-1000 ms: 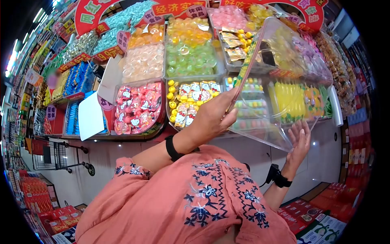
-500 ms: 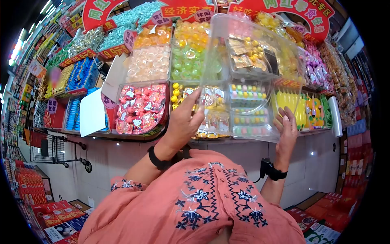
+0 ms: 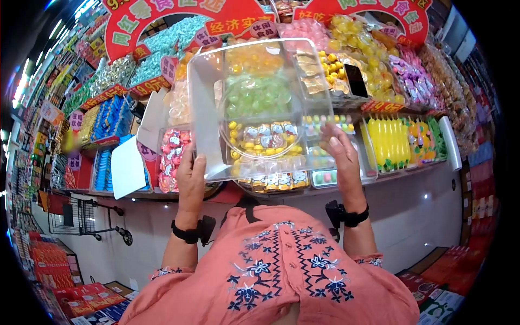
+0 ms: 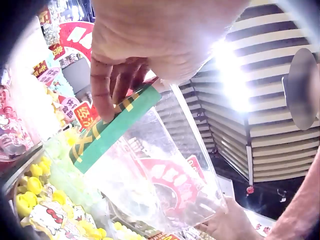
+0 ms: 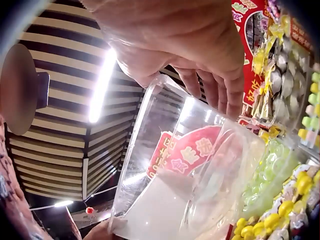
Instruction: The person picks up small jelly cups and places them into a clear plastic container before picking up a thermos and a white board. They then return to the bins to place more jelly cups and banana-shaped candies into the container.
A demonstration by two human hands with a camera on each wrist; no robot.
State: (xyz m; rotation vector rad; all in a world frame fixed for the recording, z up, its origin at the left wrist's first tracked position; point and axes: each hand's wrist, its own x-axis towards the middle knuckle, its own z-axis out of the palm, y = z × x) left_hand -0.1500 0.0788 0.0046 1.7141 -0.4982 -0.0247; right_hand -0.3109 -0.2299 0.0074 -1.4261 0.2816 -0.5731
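Note:
Both hands hold an empty-looking clear plastic box up over the candy trays. In the head view the left hand grips its left side, thumb toward the viewer. The left wrist view shows that hand with fingers curled over the box edge at a green strip with yellow marks. On the other side the right hand holds the right edge. From the right wrist view, this hand has its thumb at the box corner and its fingers behind the wall.
Below the box lie Hello Kitty packets with yellow candies, pink packets to the left, and yellow tube sweets to the right. A white panel leans at the left. A dark phone-like object lies further back.
The box has moved left and turned from edge-on to facing the viewer. The left hand has shifted left and lower, and the right hand has moved left along with it.

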